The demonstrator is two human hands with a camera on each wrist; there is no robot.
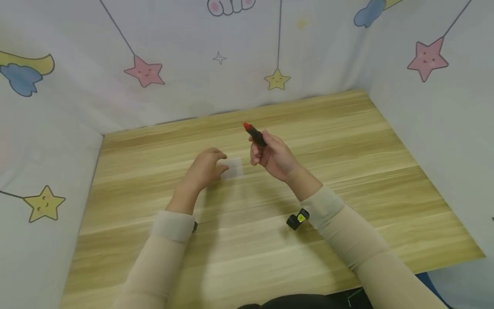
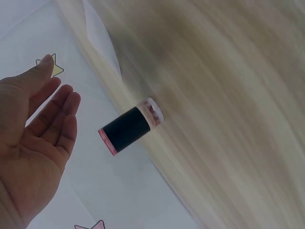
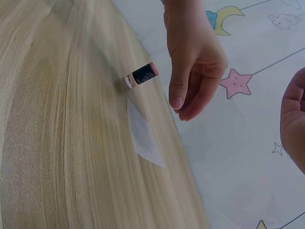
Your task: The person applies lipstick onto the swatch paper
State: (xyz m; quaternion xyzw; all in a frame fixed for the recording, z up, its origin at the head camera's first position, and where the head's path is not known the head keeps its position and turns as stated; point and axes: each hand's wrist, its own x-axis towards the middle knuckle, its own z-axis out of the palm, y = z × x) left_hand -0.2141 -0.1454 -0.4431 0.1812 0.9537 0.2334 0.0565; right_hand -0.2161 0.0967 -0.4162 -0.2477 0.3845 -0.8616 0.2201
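In the head view my right hand (image 1: 275, 156) grips a black stick (image 1: 256, 136) with a slanted red tip, lipstick-like, held up above the table. Only part of that hand (image 3: 295, 124) shows at the right edge of the right wrist view, and the stick is not seen there. My left hand (image 1: 206, 169) hovers with loosely bent fingers, holding nothing, beside a white piece of paper (image 1: 233, 168). A small cylinder (image 2: 126, 130) with a black middle, red top and pale lower end stands on the table near the paper (image 3: 143, 136). In the head view the left hand hides it.
The wood-grain table (image 1: 247, 249) reaches back to a white cloth wall (image 1: 185, 94) printed with stars and moons. Cloth also closes in the left and right sides. A small black wrist camera (image 1: 297, 219) hangs by the right cuff.
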